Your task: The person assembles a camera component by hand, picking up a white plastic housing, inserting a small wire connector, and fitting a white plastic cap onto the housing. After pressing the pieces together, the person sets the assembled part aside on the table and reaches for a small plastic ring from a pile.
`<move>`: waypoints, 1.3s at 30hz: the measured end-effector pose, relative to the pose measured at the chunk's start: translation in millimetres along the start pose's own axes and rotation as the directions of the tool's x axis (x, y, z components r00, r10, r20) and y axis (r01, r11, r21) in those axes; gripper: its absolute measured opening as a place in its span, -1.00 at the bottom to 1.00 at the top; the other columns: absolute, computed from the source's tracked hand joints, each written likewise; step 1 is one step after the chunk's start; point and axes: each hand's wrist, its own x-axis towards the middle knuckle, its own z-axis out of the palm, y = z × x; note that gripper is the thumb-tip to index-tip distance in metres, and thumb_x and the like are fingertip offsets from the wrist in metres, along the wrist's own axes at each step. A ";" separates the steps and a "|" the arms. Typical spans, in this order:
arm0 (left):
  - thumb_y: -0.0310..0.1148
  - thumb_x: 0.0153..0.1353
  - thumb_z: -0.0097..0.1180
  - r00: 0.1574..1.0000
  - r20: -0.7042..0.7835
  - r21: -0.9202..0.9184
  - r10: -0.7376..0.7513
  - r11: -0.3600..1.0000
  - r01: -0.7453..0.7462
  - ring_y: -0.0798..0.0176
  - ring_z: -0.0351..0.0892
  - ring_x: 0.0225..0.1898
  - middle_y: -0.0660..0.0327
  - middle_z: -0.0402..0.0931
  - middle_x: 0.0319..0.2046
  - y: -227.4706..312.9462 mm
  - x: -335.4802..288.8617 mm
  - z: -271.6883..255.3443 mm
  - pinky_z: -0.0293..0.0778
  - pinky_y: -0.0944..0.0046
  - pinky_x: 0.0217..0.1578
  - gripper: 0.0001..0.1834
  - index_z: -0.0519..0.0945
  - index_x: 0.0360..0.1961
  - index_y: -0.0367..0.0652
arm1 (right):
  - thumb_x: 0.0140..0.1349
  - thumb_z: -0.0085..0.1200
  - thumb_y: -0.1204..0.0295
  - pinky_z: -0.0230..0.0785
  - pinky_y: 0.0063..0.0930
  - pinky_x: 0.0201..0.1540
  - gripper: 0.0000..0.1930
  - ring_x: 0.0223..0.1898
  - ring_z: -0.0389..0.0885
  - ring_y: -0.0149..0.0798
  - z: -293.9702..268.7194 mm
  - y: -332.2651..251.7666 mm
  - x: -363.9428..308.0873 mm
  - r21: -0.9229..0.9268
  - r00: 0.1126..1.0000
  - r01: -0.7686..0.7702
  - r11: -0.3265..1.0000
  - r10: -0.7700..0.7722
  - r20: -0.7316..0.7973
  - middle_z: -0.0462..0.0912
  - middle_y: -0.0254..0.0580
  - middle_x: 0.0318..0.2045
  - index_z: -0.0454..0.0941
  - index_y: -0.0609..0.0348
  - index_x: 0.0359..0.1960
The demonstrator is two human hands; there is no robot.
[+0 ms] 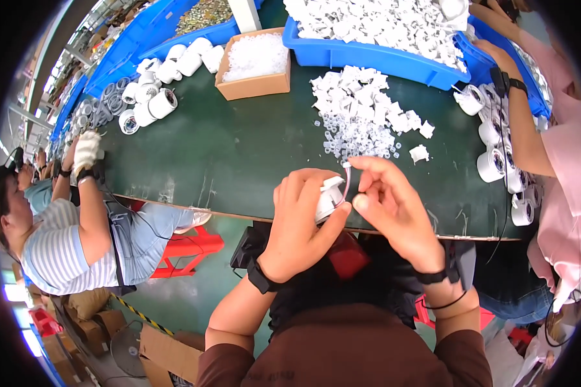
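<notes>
My left hand (pixel 298 219) is closed around a small white plastic housing (pixel 330 198), holding it above the table's near edge. A thin pinkish wire (pixel 348 184) rises from the housing and ends in a small white connector (pixel 347 165). My right hand (pixel 394 209) is just to the right, its index fingertip at the connector and its thumb apart from it. Its other fingers are curled, and nothing shows gripped between them. Beyond both hands lies a pile of small clear rings (pixel 361 137), which runs into a heap of white plastic parts (pixel 355 93).
A cardboard box (pixel 257 91) of translucent pieces and a blue bin (pixel 374 62) of white parts stand at the back of the green table (pixel 226 155). White cylindrical units (pixel 155 106) are grouped at left, more (pixel 492 164) at right. People work on both sides.
</notes>
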 end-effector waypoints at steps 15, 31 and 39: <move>-0.56 0.25 0.02 0.991 -0.107 -0.123 -0.084 0.990 0.070 -0.05 0.59 -0.19 -0.03 0.57 -0.17 10.7 1.2 9.6 0.51 0.13 -0.11 -0.84 0.58 -0.18 -0.36 | 0.34 0.16 0.69 0.49 -0.56 -0.16 -0.88 -0.26 0.60 -0.48 17.1 17.5 -1.1 -0.154 0.921 0.325 0.933 -0.349 -0.173 0.64 -0.28 -0.24 0.60 0.29 -0.13; -0.46 0.35 0.09 0.992 -0.058 -0.142 -0.116 0.984 0.107 0.03 0.61 -0.13 0.00 0.63 -0.14 16.9 -4.9 6.0 0.51 0.17 -0.07 -0.86 0.61 -0.19 -0.32 | 0.41 0.11 0.63 0.45 -0.55 -0.08 -0.84 -0.14 0.55 -0.51 -15.5 14.1 -12.7 -0.130 0.989 0.112 0.985 -0.123 -0.084 0.60 -0.35 -0.17 0.59 0.25 -0.01; -0.44 0.35 0.14 0.972 -0.087 -0.389 -0.219 0.905 0.169 0.04 0.62 -0.17 0.03 0.65 -0.15 7.3 -8.9 9.6 0.51 0.18 -0.09 -0.88 0.61 -0.22 -0.30 | 0.27 0.12 0.69 0.50 -0.42 -0.17 -0.62 -0.17 0.64 -0.19 -102.3 21.4 15.3 -0.922 0.874 0.214 0.323 -0.484 0.033 0.65 -0.20 -0.07 0.63 0.08 0.10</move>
